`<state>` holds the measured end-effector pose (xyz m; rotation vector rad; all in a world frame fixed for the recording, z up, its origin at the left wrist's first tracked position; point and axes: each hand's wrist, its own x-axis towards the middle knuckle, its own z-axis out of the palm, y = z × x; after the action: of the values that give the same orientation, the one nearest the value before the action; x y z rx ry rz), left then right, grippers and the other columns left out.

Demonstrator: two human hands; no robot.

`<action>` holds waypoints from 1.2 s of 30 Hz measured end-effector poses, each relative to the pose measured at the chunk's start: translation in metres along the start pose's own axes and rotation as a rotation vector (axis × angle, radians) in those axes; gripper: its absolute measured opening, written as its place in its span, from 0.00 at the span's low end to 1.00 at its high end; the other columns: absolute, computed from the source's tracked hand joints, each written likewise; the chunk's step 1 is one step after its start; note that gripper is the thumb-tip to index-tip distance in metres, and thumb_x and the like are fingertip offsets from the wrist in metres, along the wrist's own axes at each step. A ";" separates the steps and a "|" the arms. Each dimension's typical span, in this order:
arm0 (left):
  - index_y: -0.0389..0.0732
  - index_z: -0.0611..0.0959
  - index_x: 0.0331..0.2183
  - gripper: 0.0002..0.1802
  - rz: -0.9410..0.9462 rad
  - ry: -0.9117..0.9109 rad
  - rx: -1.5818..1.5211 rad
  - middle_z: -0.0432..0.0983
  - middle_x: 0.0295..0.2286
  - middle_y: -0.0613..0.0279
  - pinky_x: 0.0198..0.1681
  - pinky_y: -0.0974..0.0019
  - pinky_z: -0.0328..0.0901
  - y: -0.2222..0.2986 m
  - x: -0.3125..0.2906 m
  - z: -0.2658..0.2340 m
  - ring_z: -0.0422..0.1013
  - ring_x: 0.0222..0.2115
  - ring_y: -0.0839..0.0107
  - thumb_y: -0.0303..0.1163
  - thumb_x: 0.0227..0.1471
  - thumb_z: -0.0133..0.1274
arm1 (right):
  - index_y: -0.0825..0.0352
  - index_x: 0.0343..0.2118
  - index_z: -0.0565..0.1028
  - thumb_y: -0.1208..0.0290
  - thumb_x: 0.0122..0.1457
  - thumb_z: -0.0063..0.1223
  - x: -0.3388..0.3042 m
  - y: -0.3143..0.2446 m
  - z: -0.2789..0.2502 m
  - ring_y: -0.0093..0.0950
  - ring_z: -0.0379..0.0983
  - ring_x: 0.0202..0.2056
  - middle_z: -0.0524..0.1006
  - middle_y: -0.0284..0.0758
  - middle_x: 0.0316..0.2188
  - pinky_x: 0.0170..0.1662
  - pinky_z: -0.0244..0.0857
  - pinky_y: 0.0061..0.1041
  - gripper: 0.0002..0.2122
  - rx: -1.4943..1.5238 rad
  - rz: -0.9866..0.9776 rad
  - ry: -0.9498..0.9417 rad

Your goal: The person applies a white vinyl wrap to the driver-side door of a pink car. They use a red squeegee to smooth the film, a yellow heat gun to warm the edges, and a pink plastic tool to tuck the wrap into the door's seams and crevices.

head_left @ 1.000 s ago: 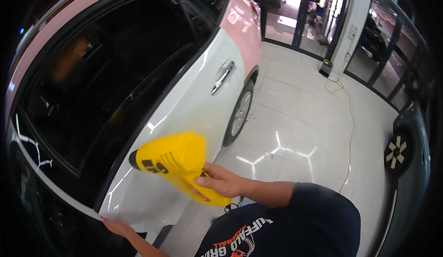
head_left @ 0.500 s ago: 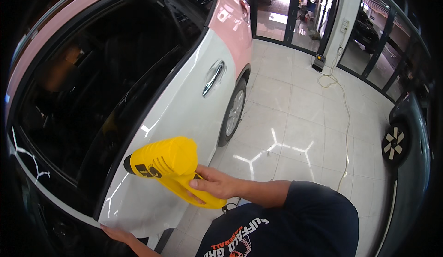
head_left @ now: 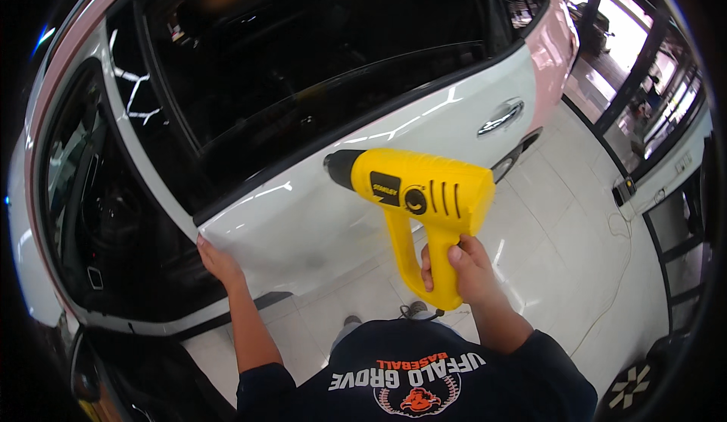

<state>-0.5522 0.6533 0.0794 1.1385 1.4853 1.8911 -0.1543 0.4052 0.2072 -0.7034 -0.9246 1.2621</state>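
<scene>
My right hand [head_left: 475,270] is wrapped round the handle of a yellow heat gun [head_left: 435,195]. Its black nozzle [head_left: 344,169] points left, in front of the white car door [head_left: 318,225] just below the window; any gap to the panel is hard to judge. At the door's left edge, below the window corner, my left hand [head_left: 221,261] grips the border with its fingertips partly hidden. A chrome handle [head_left: 501,119] sits at the door's far right end.
Pink bodywork [head_left: 551,35] adjoins the white door. A cord [head_left: 606,308] runs over the tiled floor [head_left: 545,210] from a small dark box [head_left: 624,192] by the glass doors. A wheel [head_left: 630,386] of another car stands at lower right.
My view has swung toward the door's left edge. The heat gun has turned to lie side-on, nozzle along the upper door panel. My left hand stays at the door edge.
</scene>
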 end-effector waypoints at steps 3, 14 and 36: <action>0.30 0.72 0.54 0.29 0.008 0.003 0.051 0.72 0.48 0.52 0.56 0.65 0.58 0.006 -0.002 0.000 0.67 0.49 0.64 0.46 0.67 0.32 | 0.68 0.50 0.65 0.54 0.63 0.48 0.003 -0.002 0.006 0.27 0.73 0.24 0.74 0.39 0.30 0.31 0.69 0.25 0.22 -0.031 0.023 0.048; 0.31 0.75 0.49 0.22 0.243 0.157 0.274 0.71 0.46 0.51 0.53 0.63 0.60 0.036 -0.018 0.015 0.68 0.46 0.60 0.40 0.63 0.42 | 0.65 0.53 0.63 0.61 0.67 0.44 0.014 0.005 0.008 0.25 0.72 0.26 0.74 0.38 0.32 0.33 0.68 0.25 0.17 0.025 0.052 -0.109; 0.31 0.76 0.44 0.16 0.657 -0.165 0.549 0.74 0.42 0.48 0.51 0.55 0.61 0.080 -0.028 0.039 0.68 0.45 0.51 0.27 0.54 0.54 | 0.67 0.51 0.63 0.58 0.67 0.42 0.013 0.016 0.022 0.24 0.71 0.24 0.74 0.38 0.29 0.30 0.67 0.23 0.18 -0.109 -0.101 0.066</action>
<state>-0.4952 0.6294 0.1488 2.1982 1.7235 1.7259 -0.1806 0.4197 0.2062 -0.7704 -0.9682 1.0998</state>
